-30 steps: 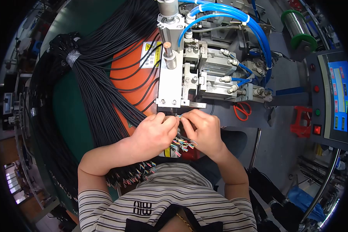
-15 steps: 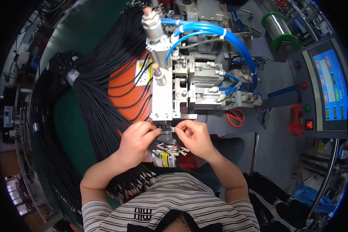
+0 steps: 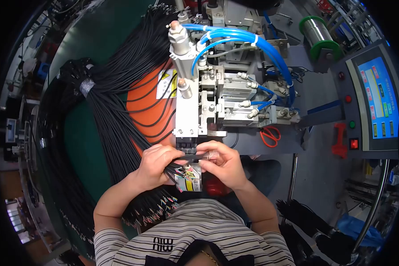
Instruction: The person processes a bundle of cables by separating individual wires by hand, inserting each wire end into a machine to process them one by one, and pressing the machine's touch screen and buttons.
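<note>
Below the front of a metal pneumatic machine (image 3: pixel 188 113), my two hands are close together. My left hand (image 3: pixel 156 166) is closed on several black cables (image 3: pixel 170 168), whose stripped ends show thin coloured wires (image 3: pixel 189 172) fanning out between the hands. A dark cable piece (image 3: pixel 192 157) runs from my left fingertips to my right hand (image 3: pixel 225 165). My right thumb and fingers curl around its end, where something small and shiny shows; its exact form is unclear. Just above the fingers is the machine's black fixture (image 3: pixel 186 144).
A large bundle of black cables (image 3: pixel 113 128) lies on the green table (image 3: pixel 77 146) at left. Orange-handled scissors (image 3: pixel 270 136) rest right of the machine. A control screen (image 3: pixel 381 97) and a wire spool (image 3: pixel 318 33) stand farther right. Blue air hoses (image 3: pixel 270 46) arch above.
My right hand has gone from a fingertip pinch at the fixture to a wider curl lower down, around the cable end. The cable's wire ends have shifted left, and my left hand stays closed.
</note>
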`<state>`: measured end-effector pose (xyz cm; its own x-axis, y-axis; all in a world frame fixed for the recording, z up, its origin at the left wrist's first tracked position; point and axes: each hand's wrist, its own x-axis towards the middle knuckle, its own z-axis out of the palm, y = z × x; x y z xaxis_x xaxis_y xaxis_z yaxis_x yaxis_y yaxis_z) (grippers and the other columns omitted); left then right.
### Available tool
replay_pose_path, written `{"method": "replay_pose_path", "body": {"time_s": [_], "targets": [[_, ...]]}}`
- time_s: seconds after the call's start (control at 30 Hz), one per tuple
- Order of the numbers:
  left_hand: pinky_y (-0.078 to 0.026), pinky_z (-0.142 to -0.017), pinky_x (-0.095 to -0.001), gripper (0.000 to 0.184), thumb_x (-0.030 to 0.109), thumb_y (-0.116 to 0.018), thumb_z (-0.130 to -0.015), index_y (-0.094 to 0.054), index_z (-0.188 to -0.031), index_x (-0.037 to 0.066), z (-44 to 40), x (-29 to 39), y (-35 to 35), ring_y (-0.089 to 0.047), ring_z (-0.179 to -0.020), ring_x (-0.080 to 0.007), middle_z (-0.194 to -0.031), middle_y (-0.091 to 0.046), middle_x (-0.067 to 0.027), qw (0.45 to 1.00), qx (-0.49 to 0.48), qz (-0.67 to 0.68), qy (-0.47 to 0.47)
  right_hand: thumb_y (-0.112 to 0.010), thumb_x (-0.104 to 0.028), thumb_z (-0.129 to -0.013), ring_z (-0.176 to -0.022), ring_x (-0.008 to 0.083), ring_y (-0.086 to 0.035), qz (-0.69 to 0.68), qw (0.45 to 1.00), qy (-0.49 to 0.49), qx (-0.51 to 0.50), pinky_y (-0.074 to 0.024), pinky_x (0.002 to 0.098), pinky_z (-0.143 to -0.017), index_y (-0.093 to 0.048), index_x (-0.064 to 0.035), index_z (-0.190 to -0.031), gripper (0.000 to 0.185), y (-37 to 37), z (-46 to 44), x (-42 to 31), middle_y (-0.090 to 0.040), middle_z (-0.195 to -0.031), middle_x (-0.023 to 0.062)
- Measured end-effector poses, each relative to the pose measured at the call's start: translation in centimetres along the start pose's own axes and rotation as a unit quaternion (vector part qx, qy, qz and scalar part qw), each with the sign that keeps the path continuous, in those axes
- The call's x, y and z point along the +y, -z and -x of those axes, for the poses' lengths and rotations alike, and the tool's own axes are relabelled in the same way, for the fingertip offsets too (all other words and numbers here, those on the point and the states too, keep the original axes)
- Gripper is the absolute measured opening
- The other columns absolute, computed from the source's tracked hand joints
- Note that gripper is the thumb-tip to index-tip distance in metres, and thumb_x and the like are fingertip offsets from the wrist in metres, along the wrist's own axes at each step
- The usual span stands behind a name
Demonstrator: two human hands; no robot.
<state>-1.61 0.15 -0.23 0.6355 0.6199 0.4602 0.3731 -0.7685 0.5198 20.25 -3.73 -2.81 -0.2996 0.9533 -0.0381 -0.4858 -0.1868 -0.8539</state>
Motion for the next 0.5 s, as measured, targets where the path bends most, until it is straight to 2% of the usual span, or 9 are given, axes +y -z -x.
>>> {"method": "replay_pose_path", "body": {"time_s": [0.07,0.17,0.2,0.23,0.27,0.37,0.4,0.5], "targets": [[-0.038,-0.048,-0.0324,0.027,0.011,-0.076,-0.076,-0.060,-0.096,0.002,0.3,0.4,-0.1,-0.054,-0.049,-0.0217,-0.067,-0.059,-0.0064,0.999,0.023,-0.027,0.001,-0.058,0.009,-0.089,-0.084,0.0077,-0.060,-0.025,0.999,0.006,-0.019,-0.0507,0.0218,-0.074,-0.057,0.0038,-0.118,0.030,0.3,0.1,0.5,-0.059,-0.099,0.0059],[-0.038,-0.048,-0.0331,0.025,0.010,-0.077,-0.075,-0.061,-0.093,0.003,0.0,1.2,0.3,-0.054,-0.050,-0.0218,-0.066,-0.059,-0.0070,0.997,-0.012,-0.077,0.001,-0.057,0.009,-0.090,-0.083,0.0086,-0.061,0.018,0.999,0.043,-0.010,-0.0509,0.0214,-0.072,-0.057,0.0042,-0.117,0.028,0.3,0.0,1.3,-0.059,-0.101,0.0065],[-0.037,-0.047,-0.0333,0.023,0.010,-0.077,-0.074,-0.062,-0.091,0.003,-0.3,1.1,-0.2,-0.053,-0.050,-0.0221,-0.064,-0.057,-0.0067,0.996,0.010,-0.092,-0.016,-0.057,0.009,-0.090,-0.083,0.0087,-0.061,0.035,0.998,0.057,0.001,-0.0508,0.0213,-0.071,-0.057,0.0042,-0.116,0.026,0.1,0.0,1.3,-0.060,-0.101,0.0068],[-0.038,-0.048,-0.0331,0.023,0.010,-0.077,-0.074,-0.063,-0.091,0.003,-0.4,1.2,-0.6,-0.054,-0.050,-0.0223,-0.064,-0.058,-0.0066,0.997,0.013,-0.074,0.001,-0.056,0.009,-0.090,-0.082,0.0088,-0.061,0.052,0.996,0.072,0.011,-0.0507,0.0213,-0.069,-0.058,0.0043,-0.115,0.025,-0.1,-0.1,1.2,-0.060,-0.102,0.0071],[-0.038,-0.048,-0.0330,0.023,0.010,-0.077,-0.074,-0.063,-0.091,0.003,-0.5,1.3,-0.8,-0.055,-0.050,-0.0225,-0.064,-0.059,-0.0065,0.998,0.016,-0.056,0.018,-0.056,0.008,-0.091,-0.078,0.0090,-0.062,-0.002,0.997,0.067,0.046,-0.0501,0.0211,-0.066,-0.060,0.0044,-0.112,0.021,-0.8,-0.1,1.2,-0.060,-0.104,0.0084],[-0.043,-0.048,-0.0339,0.023,0.007,-0.076,-0.071,-0.065,-0.091,0.004,-0.8,1.4,-0.4,-0.062,-0.055,-0.0229,-0.066,-0.063,-0.0068,0.997,0.000,0.031,0.067,-0.057,0.008,-0.091,-0.079,0.0091,-0.062,0.011,0.998,0.068,0.001,-0.0502,0.0211,-0.066,-0.059,0.0048,-0.113,0.023,0.5,-0.1,1.4,-0.060,-0.106,0.0095],[-0.044,-0.048,-0.0341,0.023,0.007,-0.076,-0.070,-0.065,-0.090,0.005,-0.9,1.5,-0.4,-0.062,-0.055,-0.0235,-0.066,-0.064,-0.0071,0.996,-0.008,0.036,0.077,-0.056,0.009,-0.090,-0.085,0.0086,-0.061,0.019,0.994,0.096,-0.045,-0.0485,0.0194,-0.068,-0.053,0.0050,-0.121,0.031,1.0,-0.4,1.5,-0.060,-0.108,0.0093],[-0.048,-0.051,-0.0352,0.026,0.004,-0.074,-0.065,-0.067,-0.090,0.007,-0.9,0.9,-1.5,-0.064,-0.057,-0.0276,-0.066,-0.064,-0.0086,0.993,-0.020,0.042,0.109,-0.056,0.009,-0.088,-0.089,0.0071,-0.060,-0.002,0.995,0.089,-0.033,-0.0443,0.0168,-0.067,-0.047,0.0045,-0.128,0.041,0.1,0.2,1.7,-0.059,-0.106,0.0074]]}}
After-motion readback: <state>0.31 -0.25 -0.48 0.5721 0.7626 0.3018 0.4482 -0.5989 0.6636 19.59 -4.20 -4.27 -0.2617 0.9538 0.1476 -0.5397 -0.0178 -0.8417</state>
